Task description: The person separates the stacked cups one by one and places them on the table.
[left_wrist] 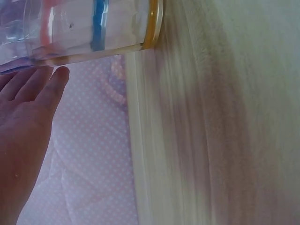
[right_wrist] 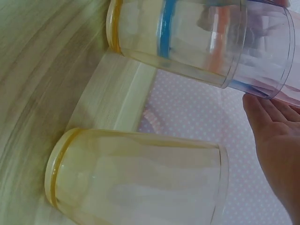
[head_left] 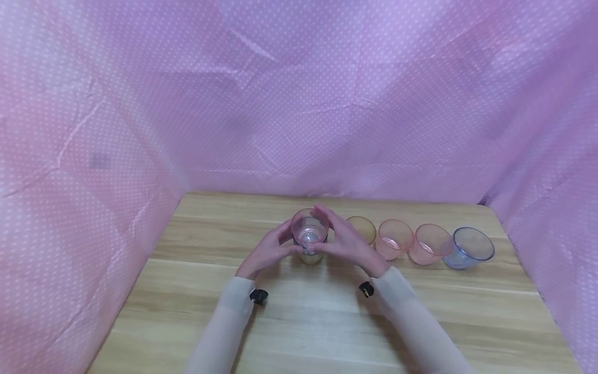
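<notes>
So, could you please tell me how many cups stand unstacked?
4, in a row right of the stack: a yellow cup partly behind the right hand, a pink cup, a second pink cup, and a blue cup outermost.

Left hand [head_left: 273, 249]: thumb, fingers arched | right hand [head_left: 348, 241]: likewise | forearms [head_left: 221, 324] angled inward

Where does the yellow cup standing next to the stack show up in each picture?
Head: the yellow cup is right of centre, partly hidden by the right hand.
Left wrist: not in it.
Right wrist: the yellow cup looms large at the bottom, turned sideways.
Shared landmark: the stack of cups, near centre, top left and top right respectively.
</notes>
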Demonstrator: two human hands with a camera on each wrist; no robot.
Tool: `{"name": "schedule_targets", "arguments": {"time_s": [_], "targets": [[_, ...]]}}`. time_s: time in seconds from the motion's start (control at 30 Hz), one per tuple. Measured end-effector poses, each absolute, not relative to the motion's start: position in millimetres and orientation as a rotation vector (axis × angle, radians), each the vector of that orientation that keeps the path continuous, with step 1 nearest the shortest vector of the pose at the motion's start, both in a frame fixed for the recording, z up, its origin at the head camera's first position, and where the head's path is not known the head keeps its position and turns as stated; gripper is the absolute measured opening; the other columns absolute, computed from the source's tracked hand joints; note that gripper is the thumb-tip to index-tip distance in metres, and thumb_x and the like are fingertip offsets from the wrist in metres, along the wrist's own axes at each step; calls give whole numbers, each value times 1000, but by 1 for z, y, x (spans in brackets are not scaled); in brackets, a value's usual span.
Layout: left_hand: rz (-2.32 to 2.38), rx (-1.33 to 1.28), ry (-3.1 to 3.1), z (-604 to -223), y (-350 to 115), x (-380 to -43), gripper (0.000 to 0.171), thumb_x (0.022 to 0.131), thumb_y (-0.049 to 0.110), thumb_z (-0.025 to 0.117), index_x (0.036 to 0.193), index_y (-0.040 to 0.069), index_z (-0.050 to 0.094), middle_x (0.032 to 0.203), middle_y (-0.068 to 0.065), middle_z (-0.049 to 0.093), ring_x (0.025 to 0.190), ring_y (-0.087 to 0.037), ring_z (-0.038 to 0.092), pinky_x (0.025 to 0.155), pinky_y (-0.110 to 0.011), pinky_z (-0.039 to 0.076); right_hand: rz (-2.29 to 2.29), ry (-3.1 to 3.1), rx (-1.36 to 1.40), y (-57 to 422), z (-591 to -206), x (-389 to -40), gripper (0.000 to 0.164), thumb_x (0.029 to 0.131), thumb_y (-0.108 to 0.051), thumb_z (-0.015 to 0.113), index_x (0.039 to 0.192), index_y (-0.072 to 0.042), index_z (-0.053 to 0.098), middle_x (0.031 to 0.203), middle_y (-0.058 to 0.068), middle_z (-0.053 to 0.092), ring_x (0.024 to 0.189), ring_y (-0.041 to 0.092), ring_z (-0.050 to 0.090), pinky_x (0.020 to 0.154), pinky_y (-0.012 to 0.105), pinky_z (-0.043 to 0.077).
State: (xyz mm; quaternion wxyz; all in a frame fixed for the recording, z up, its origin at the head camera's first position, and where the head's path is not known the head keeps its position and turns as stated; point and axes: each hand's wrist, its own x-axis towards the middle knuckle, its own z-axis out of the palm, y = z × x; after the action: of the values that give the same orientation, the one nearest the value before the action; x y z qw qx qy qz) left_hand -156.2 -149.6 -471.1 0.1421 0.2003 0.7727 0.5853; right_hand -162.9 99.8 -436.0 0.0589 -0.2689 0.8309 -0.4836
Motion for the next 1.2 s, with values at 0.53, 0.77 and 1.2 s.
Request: {"name": "schedule_targets", "arguments": {"time_s": [0.53, 0.77, 1.2], "targets": [[1670, 672, 2255, -476, -145, -154, 74, 98, 26, 73, 162, 20, 36, 160, -6, 45, 148, -27, 41, 123, -43, 34, -1495, 2586, -875, 94, -445, -161, 96, 81, -25, 91, 153, 8, 36, 149, 19, 55, 131, 35, 59, 113, 50, 47], [1672, 723, 2253, -476, -145, -152, 75, 99, 21, 71, 163, 15, 32, 162, -11, 41, 150, -27, 37, 125, -41, 31, -1557, 2577, -845, 92, -446, -160, 91, 83, -25, 90, 151, 6, 39, 147, 18, 57, 131, 34, 59, 113, 49, 47], [1646, 660, 2257, -472, -147, -153, 79, 97, 23, 73, 164, 20, 31, 162, -9, 42, 149, -28, 39, 124, -40, 31, -1643, 2533, -788, 92, -448, -161, 91, 79, -22, 93, 150, 3, 42, 147, 15, 58, 137, 34, 53, 117, 51, 42]]}}
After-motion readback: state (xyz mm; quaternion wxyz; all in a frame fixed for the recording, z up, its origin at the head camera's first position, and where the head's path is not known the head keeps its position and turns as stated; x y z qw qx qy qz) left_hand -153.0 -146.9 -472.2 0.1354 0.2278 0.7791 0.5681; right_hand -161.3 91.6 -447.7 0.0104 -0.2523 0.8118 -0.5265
